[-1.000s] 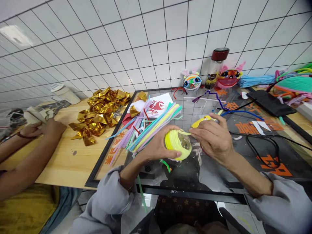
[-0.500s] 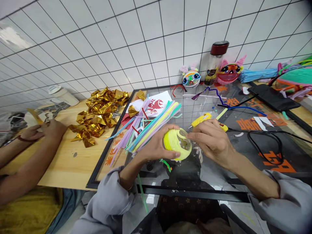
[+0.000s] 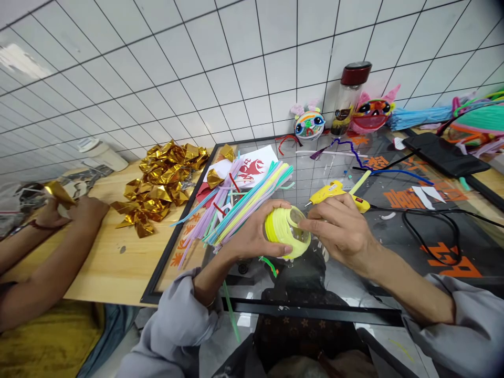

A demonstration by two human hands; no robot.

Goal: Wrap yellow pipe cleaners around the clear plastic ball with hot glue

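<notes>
My left hand (image 3: 252, 233) is wrapped around a rounded clear plastic container (image 3: 280, 233), tilted above the table. Rows of bright yellow fuzzy strip cover much of it, and a see-through patch shows on the side facing right. Against that patch's edge are the pinched thumb and fingertips of my right hand (image 3: 344, 228); whatever they grip is hidden. Just behind the right hand lies a yellow hot glue gun (image 3: 328, 192), its nozzle pointing left. A bundle of pastel pipe cleaners (image 3: 248, 202) rests beyond my left hand.
Gold folded-paper pieces (image 3: 161, 184) are heaped on the wooden table (image 3: 106, 257), near another person's hands (image 3: 79, 210). Two decorated animal faces (image 3: 310, 126) and a glass bottle (image 3: 348, 100) stand by the tiled wall. A phone (image 3: 444, 152) and black cable (image 3: 431, 236) lie right.
My right fingertips have shifted slightly left and down along the container's clear patch. The other person's hands have turned their gold paper a little. My left grip stays the same.
</notes>
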